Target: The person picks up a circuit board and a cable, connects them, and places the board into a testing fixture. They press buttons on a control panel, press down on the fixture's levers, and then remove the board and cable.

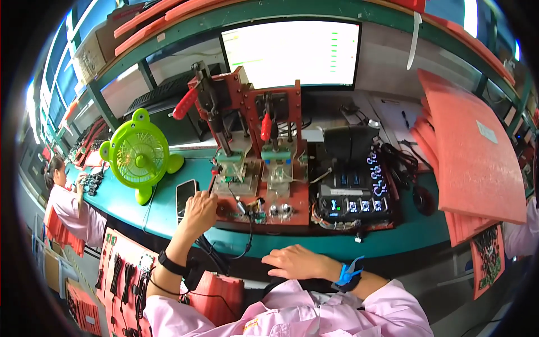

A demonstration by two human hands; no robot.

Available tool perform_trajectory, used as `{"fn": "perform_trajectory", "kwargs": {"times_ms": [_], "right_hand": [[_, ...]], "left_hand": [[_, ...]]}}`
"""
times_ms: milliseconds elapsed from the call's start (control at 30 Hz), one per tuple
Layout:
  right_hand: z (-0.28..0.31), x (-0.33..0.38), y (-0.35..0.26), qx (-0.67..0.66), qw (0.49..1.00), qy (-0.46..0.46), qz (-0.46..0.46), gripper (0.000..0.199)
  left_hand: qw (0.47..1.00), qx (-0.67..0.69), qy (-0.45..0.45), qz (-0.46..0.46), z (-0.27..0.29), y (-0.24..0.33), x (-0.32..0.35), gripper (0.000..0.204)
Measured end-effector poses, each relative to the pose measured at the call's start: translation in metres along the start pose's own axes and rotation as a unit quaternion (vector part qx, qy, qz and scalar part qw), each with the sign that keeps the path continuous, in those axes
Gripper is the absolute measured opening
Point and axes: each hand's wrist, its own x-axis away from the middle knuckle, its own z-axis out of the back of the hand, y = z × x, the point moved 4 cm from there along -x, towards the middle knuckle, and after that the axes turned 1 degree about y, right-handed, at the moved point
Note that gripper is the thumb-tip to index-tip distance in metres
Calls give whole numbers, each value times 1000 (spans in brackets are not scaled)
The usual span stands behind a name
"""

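Note:
My left hand is at the left edge of a red test fixture, beside a phone lying on the green bench. Its fingers are curled together around a small dark thing, mostly hidden. My right hand lies at the bench's front edge, fingers stretched out and nothing in them. The fixture carries two upright toggle clamps with red handles, each above a clear block holding a green circuit board. A black cable hangs from the fixture's front.
A green fan stands left. Right of the fixture is a black instrument with lit displays, then stacked pink foam sheets. Behind stands a lit monitor. Another person sits far left; a foam board with cables is near left.

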Motion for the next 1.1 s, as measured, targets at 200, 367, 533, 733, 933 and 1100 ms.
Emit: {"fn": "perform_trajectory", "kwargs": {"times_ms": [200,367,533,733,933,1100], "right_hand": [[-25,-1,28,-173,978,116,-4,15],[-20,4,40,-247,957,141,-62,12],[-18,6,41,-275,947,154,-60,11],[-23,8,44,-288,943,159,-51,13],[-23,8,44,-286,942,168,-47,12],[-23,9,43,-285,941,181,-35,12]], "left_hand": [[995,17,-22,-100,13,-2,3,13],[997,6,-38,-73,16,4,-6,7],[989,-4,-116,91,6,-2,-4,10],[993,48,50,96,20,12,-5,23],[991,77,-7,105,7,15,-7,21],[991,79,-42,94,3,10,-5,16]]}}
